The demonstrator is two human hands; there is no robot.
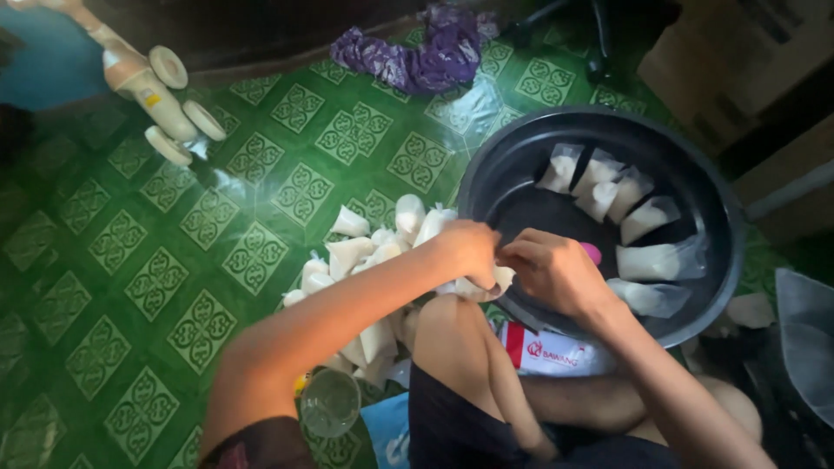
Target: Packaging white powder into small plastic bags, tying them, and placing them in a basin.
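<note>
Packets of white stuff in small clear plastic bags are lying all around where we are working. We are holding one small white packet (486,282) between both hands, just above our raised knee (447,326). Our left hand (469,247) is curling closed over its top, knuckles up, fingers bent tight on the plastic. Our right hand (552,269) is meeting it from the other side, fingers folded in and pinching the same packet, so the two hands are touching. Both forearms are reaching forward and angling inward toward each other.

Just left of our left hand, a heap of filled packets (373,260) is sitting on the green patterned floor (156,278), running back down beside our knee. Just beyond and right of our right hand, a round black basin (695,174) is holding more filled packets (625,217), laid in a loose arc along its far and right inner wall. Under our right wrist, a flat red and white printed package (547,352) is lying against the basin's near edge. Below our left elbow, a clear round glass (330,401) is standing on the floor. Far beyond the hands, a purple crumpled cloth (426,52) is lying; well off to the far left, a cream plastic piece with round discs (161,95) is resting.
</note>
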